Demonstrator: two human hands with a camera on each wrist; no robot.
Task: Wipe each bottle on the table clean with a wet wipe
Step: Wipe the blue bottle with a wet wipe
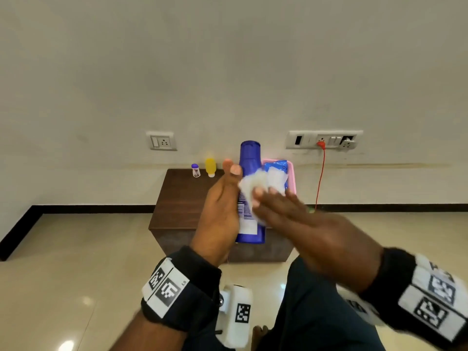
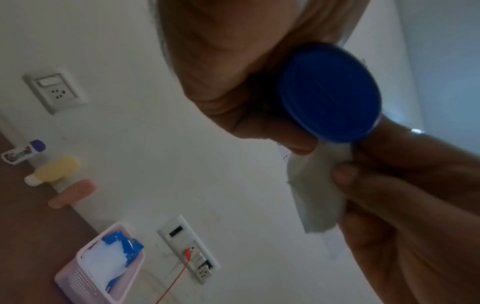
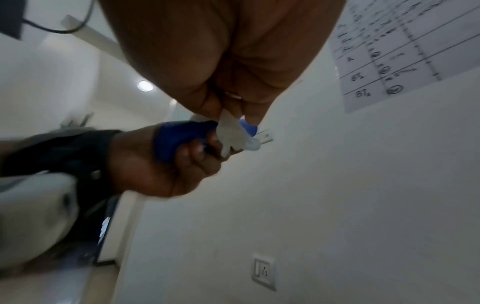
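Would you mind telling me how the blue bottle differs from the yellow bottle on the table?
The blue bottle is far bigger than the yellow bottle. The blue bottle is lifted off the table in the left hand, while the yellow bottle stands at the table's back edge, untouched. The right hand presses a wipe against the blue bottle; nothing touches the yellow bottle. Both look like plastic.

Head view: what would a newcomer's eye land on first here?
The big blue bottle, held up in mid-air above the brown table by the left hand, while the right hand presses a white wet wipe against its side. Behind, three small bottles stand along the table's far edge, beside a pink basket holding the wipes pack.
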